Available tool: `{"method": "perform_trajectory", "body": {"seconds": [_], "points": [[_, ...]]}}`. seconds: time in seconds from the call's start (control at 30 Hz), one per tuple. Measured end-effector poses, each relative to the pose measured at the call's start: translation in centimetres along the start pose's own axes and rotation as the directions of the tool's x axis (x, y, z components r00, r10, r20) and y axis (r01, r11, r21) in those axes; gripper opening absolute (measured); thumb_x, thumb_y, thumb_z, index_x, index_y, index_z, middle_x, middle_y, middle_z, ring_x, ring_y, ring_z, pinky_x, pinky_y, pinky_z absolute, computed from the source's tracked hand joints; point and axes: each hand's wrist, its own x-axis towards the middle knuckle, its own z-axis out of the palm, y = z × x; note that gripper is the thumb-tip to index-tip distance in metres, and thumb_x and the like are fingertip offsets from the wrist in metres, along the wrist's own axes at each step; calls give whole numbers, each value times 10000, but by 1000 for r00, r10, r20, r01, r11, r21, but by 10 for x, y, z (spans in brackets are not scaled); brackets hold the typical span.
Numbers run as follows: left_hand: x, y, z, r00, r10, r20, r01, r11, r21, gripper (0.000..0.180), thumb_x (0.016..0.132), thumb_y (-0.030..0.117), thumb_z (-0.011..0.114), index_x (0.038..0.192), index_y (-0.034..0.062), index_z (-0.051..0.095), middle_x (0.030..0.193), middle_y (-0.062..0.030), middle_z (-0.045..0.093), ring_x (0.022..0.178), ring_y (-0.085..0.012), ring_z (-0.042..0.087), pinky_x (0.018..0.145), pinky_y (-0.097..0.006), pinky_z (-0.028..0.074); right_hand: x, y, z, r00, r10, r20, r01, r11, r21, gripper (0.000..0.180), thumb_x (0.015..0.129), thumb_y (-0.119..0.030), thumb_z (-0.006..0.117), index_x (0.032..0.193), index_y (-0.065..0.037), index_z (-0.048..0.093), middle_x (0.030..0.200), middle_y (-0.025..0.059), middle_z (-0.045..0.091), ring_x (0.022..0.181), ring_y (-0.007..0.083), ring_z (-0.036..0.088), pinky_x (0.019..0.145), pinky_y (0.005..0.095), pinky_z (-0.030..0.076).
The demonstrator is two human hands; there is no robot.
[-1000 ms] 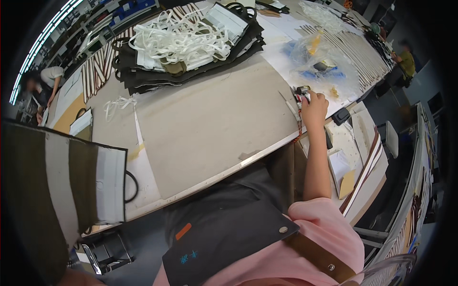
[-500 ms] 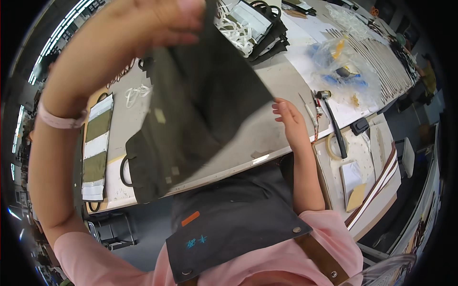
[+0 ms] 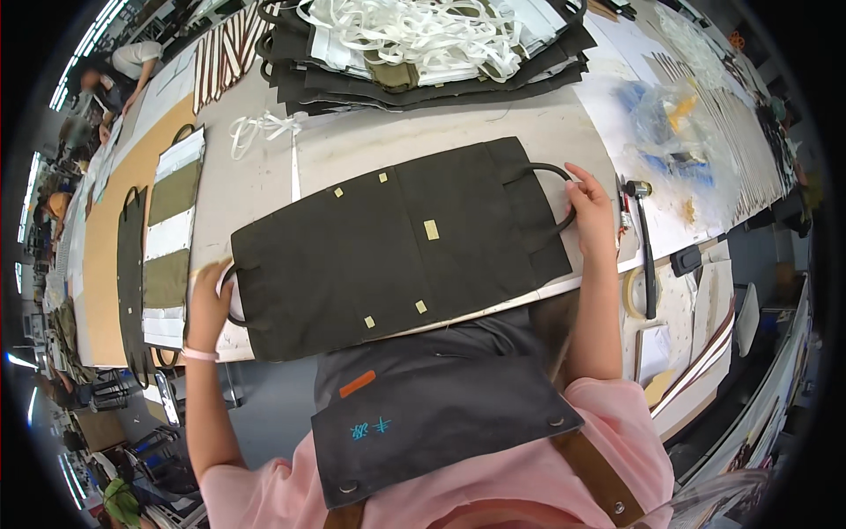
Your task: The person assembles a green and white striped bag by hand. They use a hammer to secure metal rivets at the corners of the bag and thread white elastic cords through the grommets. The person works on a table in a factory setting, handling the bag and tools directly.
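Note:
A dark olive, almost black bag panel [image 3: 352, 256] lies spread flat across the near edge of the table, slightly slanted, its right end farther from me. Small yellow tape pieces [image 3: 431, 230] dot its surface. It has a looped black handle at each end. My left hand [image 3: 208, 304] is curled at the left handle [image 3: 233, 309], though some of its fingers are hidden. At the other end, my right hand [image 3: 593, 212] pinches the right handle [image 3: 567, 181] between thumb and fingers, the index finger raised.
Behind lies a tall stack of dark bag panels [image 3: 423, 99] topped with white straps [image 3: 414, 35]. To the left are an olive-and-white panel [image 3: 167, 242] and a narrow dark one [image 3: 132, 291]. A hammer [image 3: 648, 256], tape roll [image 3: 633, 293] and see-through plastic bags [image 3: 679, 167] sit right. Another person [image 3: 132, 66] works far left.
The panel, which was lifted and blurred under my raised left arm, now lies flat on the table. My left hand came down to its left end; my right hand moved right, onto the handle.

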Motion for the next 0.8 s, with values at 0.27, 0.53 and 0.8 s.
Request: {"method": "perform_trajectory", "body": {"seconds": [0.27, 0.53, 0.8], "points": [[-19, 20, 36, 970, -192, -151, 184, 981, -62, 575, 835, -156, 476, 1302, 119, 665, 1106, -149, 618, 1023, -298, 586, 911, -365, 478, -23, 9, -25, 960, -262, -102, 162, 811, -562, 335, 960, -54, 556, 1264, -107, 686, 840, 73, 654, 746, 174, 557, 769, 294, 459], [-2, 26, 21, 956, -283, 73, 286, 958, -35, 496, 842, -116, 531, 1280, 73, 666, 1252, -225, 585, 1142, -368, 564, 1002, -417, 448, -35, -19, -18, 960, -265, 87, 109, 70, -992, 353, 934, -44, 537, 1274, -64, 630, 1246, 224, 578, 1115, 410, 561, 934, 467, 470], [54, 143, 36, 967, -71, 243, 68, 997, 20, 739, 882, 212, 693, 1526, 76, 357, 1589, -215, 284, 1473, -434, 237, 1189, -552, 192, -42, -40, 123, 758, -257, 599, 647, 191, -738, 647, 919, -334, 650, 1460, -49, 439, 1515, 178, 409, 1422, 400, 339, 1157, 537, 276]]}}
